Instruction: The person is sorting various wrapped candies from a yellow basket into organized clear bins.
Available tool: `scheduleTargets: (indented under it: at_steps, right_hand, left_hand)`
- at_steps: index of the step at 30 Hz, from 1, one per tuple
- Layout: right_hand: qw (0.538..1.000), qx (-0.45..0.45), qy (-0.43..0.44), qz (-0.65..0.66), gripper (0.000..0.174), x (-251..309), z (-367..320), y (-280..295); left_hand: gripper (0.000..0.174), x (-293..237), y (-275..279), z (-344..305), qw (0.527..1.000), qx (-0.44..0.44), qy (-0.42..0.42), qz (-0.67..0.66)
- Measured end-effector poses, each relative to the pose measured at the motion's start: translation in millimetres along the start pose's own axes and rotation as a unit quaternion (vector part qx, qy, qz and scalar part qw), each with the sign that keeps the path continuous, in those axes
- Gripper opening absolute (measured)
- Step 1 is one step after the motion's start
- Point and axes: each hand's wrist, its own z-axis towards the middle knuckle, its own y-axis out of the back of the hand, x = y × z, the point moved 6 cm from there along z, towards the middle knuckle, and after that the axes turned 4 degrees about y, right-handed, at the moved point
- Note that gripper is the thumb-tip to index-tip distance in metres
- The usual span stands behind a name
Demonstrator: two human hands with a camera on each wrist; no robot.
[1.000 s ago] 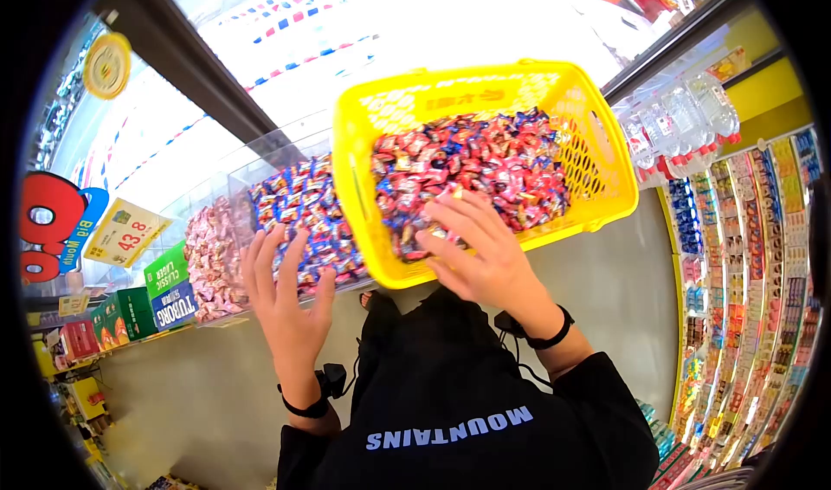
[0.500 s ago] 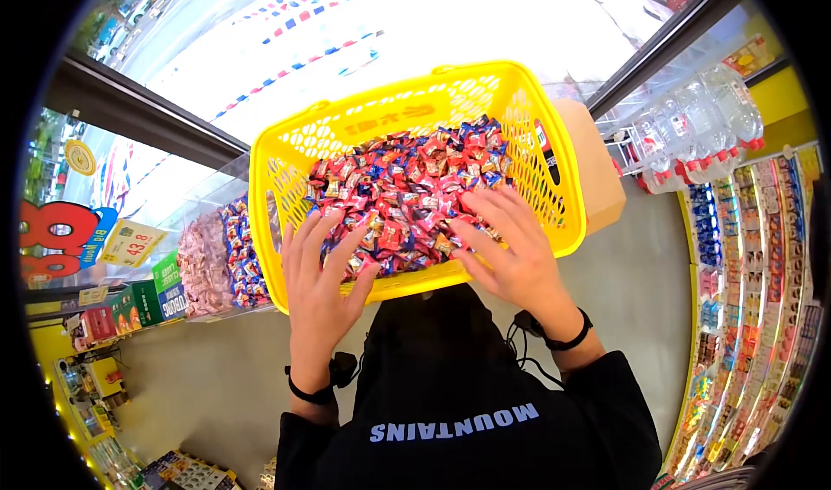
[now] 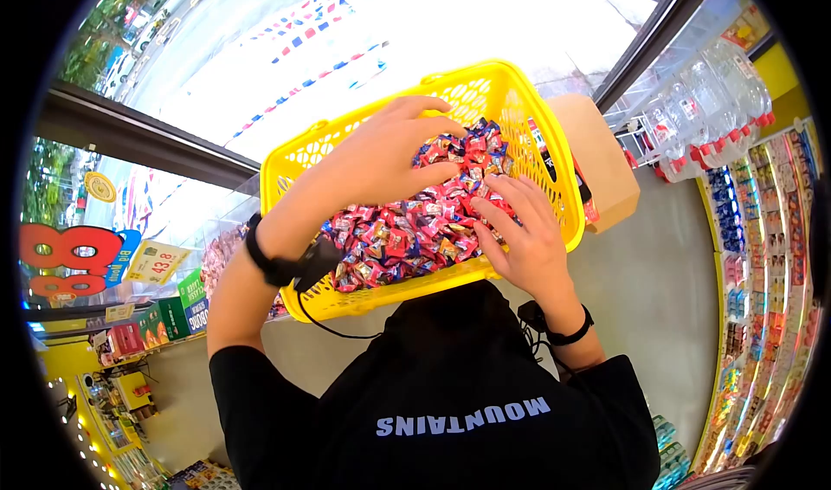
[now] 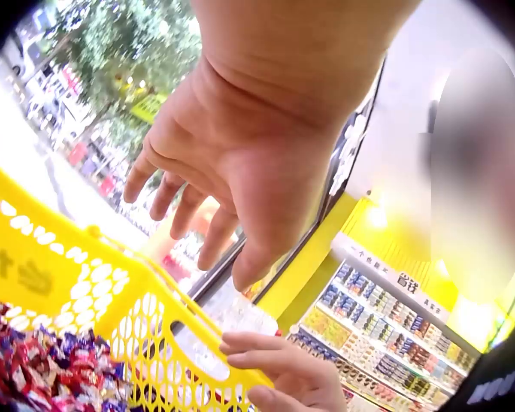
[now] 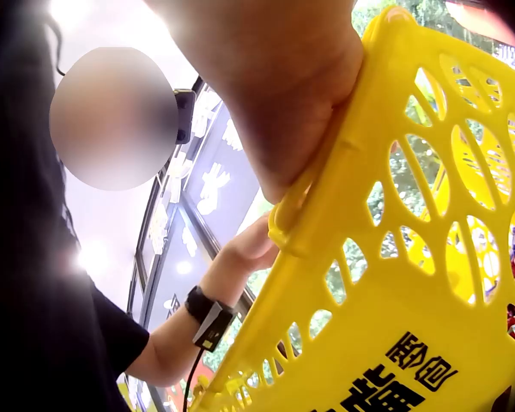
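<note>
A yellow plastic shopping basket (image 3: 394,299) with cut-out sides sits in front of me, holding a thick heap of small wrapped candies (image 3: 394,243), mostly red with some dark blue. My left hand (image 3: 394,148) reaches across the basket over its far part, fingers extended and spread. In the left wrist view its palm and fingers show nothing held. Over the near right part of the basket is my right hand (image 3: 530,239), its relaxed fingers above the candies and its heel by the near rim. The right wrist view shows the basket's outer wall (image 5: 326,343) but hides those fingers.
Right of the basket stands a cardboard box (image 3: 597,152), with bottled water (image 3: 710,113) beyond it. Pink-wrapped candies (image 3: 223,252), a price sign (image 3: 156,262) and beer cartons (image 3: 192,298) line the left side. A window frame (image 3: 147,135) runs behind. Stocked shelves (image 3: 762,291) are at far right.
The basket has shifted left over the blue candies, uncovering the cardboard box. My left hand has moved from the near left side up across the basket; my right hand remains over its near right part.
</note>
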Motion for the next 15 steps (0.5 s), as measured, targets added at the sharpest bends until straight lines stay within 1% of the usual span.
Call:
scheduleTargets:
  at_steps: [3,6,8,9,10,13,15]
  right_hand:
    - [1.000,-0.010,-0.003,-0.006,0.033,-1.2,-3.0,1.1]
    - [1.000,-0.020,-0.002,-0.008,0.032,-2.6,-3.1,0.8]
    - [1.000,-0.019,-0.006,-0.009,0.032,-2.8,-2.8,-0.5]
    - [1.000,-0.019,-0.008,-0.009,0.031,-2.6,-2.9,-0.9]
    - [1.000,-0.019,-0.008,-0.012,0.031,-2.6,-2.6,-0.9]
    - [1.000,-0.018,-0.017,-0.017,0.031,-2.1,-2.6,-0.7]
    - [0.999,-0.015,-0.026,-0.013,0.032,-1.6,-1.8,-0.1]
  left_hand:
    - [0.044,38.6,-65.2,32.2,0.995,0.093,0.011,0.043]
    - [0.034,81.9,-145.4,39.3,0.982,0.063,0.035,0.176]
    - [0.027,93.6,-178.1,37.7,0.954,0.008,-0.042,0.298]
    - [0.023,95.4,-190.2,35.8,0.931,-0.020,-0.080,0.356]
    - [0.019,94.2,-194.1,37.2,0.926,-0.036,-0.084,0.368]
    - [0.018,98.0,-200.9,40.4,0.947,-0.021,-0.057,0.317]
    - [0.017,98.9,-202.1,44.1,0.943,-0.042,-0.055,0.325]
